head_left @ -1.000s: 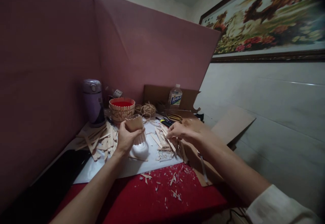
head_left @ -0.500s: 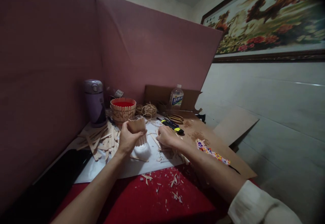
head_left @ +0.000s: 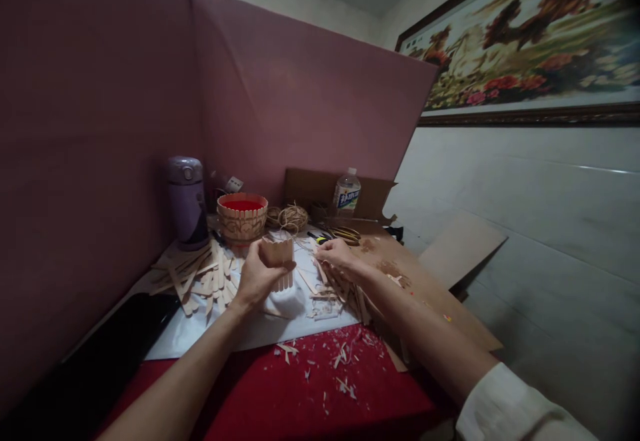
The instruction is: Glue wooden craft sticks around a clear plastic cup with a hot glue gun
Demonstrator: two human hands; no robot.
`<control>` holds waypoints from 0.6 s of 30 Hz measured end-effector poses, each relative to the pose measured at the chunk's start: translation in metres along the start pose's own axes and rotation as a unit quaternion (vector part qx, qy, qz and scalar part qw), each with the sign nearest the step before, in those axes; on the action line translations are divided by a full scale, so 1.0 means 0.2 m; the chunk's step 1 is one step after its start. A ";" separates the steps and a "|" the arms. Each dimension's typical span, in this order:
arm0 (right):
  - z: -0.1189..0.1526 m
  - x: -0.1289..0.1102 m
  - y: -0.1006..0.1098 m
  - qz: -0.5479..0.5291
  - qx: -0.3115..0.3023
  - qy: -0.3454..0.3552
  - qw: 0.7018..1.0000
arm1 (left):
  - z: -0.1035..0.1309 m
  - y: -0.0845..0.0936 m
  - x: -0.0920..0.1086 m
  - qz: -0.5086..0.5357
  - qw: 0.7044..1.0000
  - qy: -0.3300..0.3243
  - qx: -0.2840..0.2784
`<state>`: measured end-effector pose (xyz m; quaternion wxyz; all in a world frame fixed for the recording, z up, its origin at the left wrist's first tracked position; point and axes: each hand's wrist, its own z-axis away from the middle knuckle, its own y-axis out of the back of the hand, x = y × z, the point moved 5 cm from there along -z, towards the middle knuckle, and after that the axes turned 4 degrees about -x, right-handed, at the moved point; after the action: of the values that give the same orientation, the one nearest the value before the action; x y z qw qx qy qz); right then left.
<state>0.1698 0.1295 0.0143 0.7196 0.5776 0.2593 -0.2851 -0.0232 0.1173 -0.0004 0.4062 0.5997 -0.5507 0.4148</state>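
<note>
My left hand [head_left: 257, 274] grips a small cup-like piece faced with upright wooden craft sticks [head_left: 283, 281], thumb across its near side. The sticks have rounded ends that form a scalloped edge. To its right, my right hand [head_left: 337, 256] is closed in a pinch, and a thin pale craft stick [head_left: 315, 244] shows at its fingertips. Below that hand lie loose craft sticks [head_left: 345, 288] on a white sheet [head_left: 250, 338]. The right forearm hides part of the cardboard. A yellow-and-black cutter [head_left: 317, 238] is partly covered by the right hand.
More craft sticks [head_left: 215, 274] are heaped at left, by a purple flask [head_left: 186, 201]. Behind stand a stick-covered pot [head_left: 243, 221] with a red inside, twine [head_left: 293, 217], scissors [head_left: 347, 235] and a bottle [head_left: 347, 191]. Shavings [head_left: 345, 358] litter the red cloth [head_left: 280, 401].
My right hand has lifted up and slightly right from the loose sticks, uncovering them. My left hand has shifted a little right with the stick-faced piece. The right forearm now covers the colourful patterned item.
</note>
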 end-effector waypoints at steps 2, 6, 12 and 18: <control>0.03 0.00 0.03 -0.016 -0.007 0.000 1.000 | 0.01 -0.01 0.01 -0.019 1.000 -0.008 -0.007; 0.06 0.01 0.07 -0.040 -0.014 0.007 0.999 | 0.02 -0.01 0.03 -0.047 0.999 -0.012 -0.009; 0.08 0.04 0.09 -0.086 -0.003 0.029 0.996 | 0.02 -0.02 0.03 -0.056 0.998 -0.008 -0.014; 0.12 0.03 0.11 -0.153 0.026 0.088 0.984 | 0.01 -0.04 0.00 0.017 0.996 0.013 -0.084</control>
<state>0.1909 0.1079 0.0291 0.6266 0.5724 0.3993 -0.3467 -0.0146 0.1153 -0.0018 0.4552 0.5488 -0.5883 0.3815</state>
